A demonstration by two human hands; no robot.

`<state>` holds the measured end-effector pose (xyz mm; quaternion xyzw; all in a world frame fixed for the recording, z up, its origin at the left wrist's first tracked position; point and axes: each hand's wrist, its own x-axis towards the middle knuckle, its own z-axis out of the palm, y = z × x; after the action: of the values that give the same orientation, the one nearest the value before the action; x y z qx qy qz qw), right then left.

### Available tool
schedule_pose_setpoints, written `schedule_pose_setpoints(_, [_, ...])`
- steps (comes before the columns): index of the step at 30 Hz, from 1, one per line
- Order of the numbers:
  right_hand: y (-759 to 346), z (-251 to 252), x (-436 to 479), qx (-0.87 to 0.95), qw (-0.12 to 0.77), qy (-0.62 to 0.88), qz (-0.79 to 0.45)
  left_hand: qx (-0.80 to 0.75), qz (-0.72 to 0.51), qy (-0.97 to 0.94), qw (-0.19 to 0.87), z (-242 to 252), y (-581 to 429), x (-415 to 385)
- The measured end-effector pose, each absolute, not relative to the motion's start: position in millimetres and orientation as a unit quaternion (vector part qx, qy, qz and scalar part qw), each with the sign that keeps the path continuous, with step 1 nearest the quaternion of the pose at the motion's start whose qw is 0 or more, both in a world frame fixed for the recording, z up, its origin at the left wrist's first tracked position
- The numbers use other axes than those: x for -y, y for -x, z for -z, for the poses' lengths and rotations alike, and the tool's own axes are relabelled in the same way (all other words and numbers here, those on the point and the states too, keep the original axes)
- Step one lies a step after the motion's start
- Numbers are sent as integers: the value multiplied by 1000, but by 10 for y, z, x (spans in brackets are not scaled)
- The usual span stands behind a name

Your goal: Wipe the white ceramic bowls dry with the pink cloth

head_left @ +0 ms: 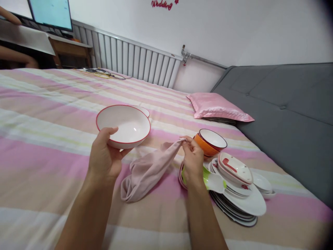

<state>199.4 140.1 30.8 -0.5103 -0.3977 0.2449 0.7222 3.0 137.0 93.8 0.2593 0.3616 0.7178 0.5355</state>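
Your left hand (104, 158) grips the bowl (123, 126) above the bed (52, 139). Your right hand (192, 159) pinches the cloth (145, 172), which isn't touching the bowl yet. The dishes (239, 198) stacked beside it lie untouched.

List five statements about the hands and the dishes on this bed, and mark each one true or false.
1. The left hand holds a white bowl with a red rim. True.
2. The right hand pinches a blue towel. False: it pinches a pink cloth.
3. An orange bowl sits next to the stack of plates. True.
4. The pillow lies under the plates. False: the pink pillow lies apart from them, farther back on the striped bedcover.
5. The held bowl is full of food. False: it is empty inside.
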Motion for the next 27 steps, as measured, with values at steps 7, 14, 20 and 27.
schedule_pose_setpoints(7, [-2009, -423, -1375, 179, 730, 343, -563, -430, -659, -282, 549, -808, -124, -1421])
schedule_pose_setpoints(14, [-2126, -323, -1448, 157, 803, 292, -495, -522, -527, -363, 565, -644, -343, -1469])
schedule_pose_setpoints(20, [-2060, -353, -1429, 231, 806, 279, -468, -529, -487, -431, 546, -437, -469, -1514])
schedule_pose_setpoints(27, [-1761, -387, -1322, 489, 599, 360, -523, -510, -474, -369, 616, -309, -529, -1532])
